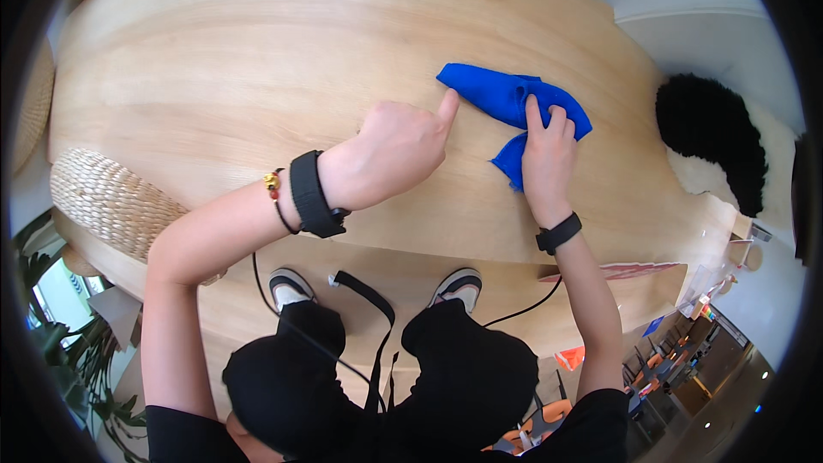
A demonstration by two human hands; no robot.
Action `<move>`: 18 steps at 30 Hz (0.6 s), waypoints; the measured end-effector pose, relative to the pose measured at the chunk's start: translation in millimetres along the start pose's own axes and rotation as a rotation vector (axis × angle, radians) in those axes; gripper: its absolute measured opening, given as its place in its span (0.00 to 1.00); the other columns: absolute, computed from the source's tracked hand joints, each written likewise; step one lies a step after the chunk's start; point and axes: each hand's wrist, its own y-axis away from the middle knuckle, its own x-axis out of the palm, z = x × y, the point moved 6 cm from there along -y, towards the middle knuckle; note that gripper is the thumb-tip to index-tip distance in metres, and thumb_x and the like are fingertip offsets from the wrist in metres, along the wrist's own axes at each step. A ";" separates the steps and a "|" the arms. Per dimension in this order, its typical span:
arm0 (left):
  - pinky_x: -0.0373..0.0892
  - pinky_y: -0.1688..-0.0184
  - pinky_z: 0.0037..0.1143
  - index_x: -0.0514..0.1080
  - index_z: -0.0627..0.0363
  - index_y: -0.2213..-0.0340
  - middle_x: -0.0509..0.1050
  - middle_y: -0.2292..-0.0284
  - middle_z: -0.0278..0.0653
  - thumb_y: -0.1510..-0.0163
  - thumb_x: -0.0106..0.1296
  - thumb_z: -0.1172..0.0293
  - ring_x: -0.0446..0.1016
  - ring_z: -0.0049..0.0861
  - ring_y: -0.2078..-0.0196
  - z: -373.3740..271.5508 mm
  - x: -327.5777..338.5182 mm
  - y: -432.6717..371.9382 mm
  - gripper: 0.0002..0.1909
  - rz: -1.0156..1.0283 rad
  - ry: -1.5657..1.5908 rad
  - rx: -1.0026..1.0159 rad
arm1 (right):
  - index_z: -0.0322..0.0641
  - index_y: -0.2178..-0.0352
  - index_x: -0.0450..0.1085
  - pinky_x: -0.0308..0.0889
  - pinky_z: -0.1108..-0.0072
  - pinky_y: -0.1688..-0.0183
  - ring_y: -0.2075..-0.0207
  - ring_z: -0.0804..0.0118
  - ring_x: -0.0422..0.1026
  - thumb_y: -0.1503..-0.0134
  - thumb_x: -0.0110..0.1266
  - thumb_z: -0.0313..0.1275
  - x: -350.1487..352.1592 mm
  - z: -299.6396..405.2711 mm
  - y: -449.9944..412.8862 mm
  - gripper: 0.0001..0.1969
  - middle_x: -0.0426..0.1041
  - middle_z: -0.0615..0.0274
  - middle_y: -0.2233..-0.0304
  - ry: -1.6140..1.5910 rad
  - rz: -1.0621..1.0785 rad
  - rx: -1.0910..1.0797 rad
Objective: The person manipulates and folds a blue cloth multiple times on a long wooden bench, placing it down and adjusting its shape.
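Observation:
A crumpled blue cloth lies on the pale wooden surface, right of the middle of the head view. On its right part rests my right hand, fingers spread and bent over the fabric; whether they pinch it is not clear. A smaller frayed flap of the cloth shows left of that hand. My left hand is left of the cloth, its index finger extended to the cloth's lower left edge and the other fingers curled and mostly hidden. Black bands circle both wrists, and a beaded bracelet is on the left one.
A woven straw cushion stands at the left edge. Black and white fluffy fur is at the right. The near edge of the surface runs above my shoes. Black cables hang near my legs. Plants are at lower left.

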 end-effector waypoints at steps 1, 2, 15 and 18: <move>0.60 0.86 0.28 0.55 0.72 0.55 0.64 0.91 0.39 0.59 0.43 0.75 0.65 0.33 0.89 -0.2 -2.3 -3.1 0.26 -0.052 0.006 0.007 | 0.46 0.59 0.62 0.61 0.74 0.72 0.70 0.61 0.61 0.56 0.41 0.23 0.6 0.7 -0.3 0.19 0.59 0.57 0.69 -0.025 -0.007 -0.006; 0.60 0.86 0.28 0.55 0.72 0.55 0.64 0.91 0.39 0.59 0.43 0.75 0.65 0.33 0.89 2.3 0.5 -5.0 0.26 -0.037 0.003 0.014 | 0.47 0.59 0.62 0.61 0.74 0.72 0.70 0.61 0.60 0.56 0.41 0.24 1.1 1.6 -0.4 0.19 0.59 0.57 0.69 -0.049 -0.016 -0.011; 0.63 0.76 0.36 0.53 0.66 0.55 0.68 0.84 0.49 0.54 0.39 0.70 0.68 0.43 0.79 -8.7 -71.8 24.7 0.23 0.121 0.299 -0.342 | 0.45 0.63 0.64 0.64 0.68 0.63 0.64 0.49 0.64 0.57 0.43 0.18 -39.9 -3.2 15.2 0.17 0.63 0.49 0.67 -0.749 0.480 0.396; 0.64 0.76 0.37 0.55 0.63 0.57 0.68 0.84 0.50 0.53 0.39 0.70 0.68 0.45 0.79 -26.3 -117.9 53.6 0.21 0.102 0.366 -0.373 | 0.45 0.62 0.65 0.63 0.69 0.63 0.66 0.51 0.65 0.59 0.47 0.20 -93.4 -17.3 50.0 0.19 0.64 0.51 0.70 -0.917 0.408 0.469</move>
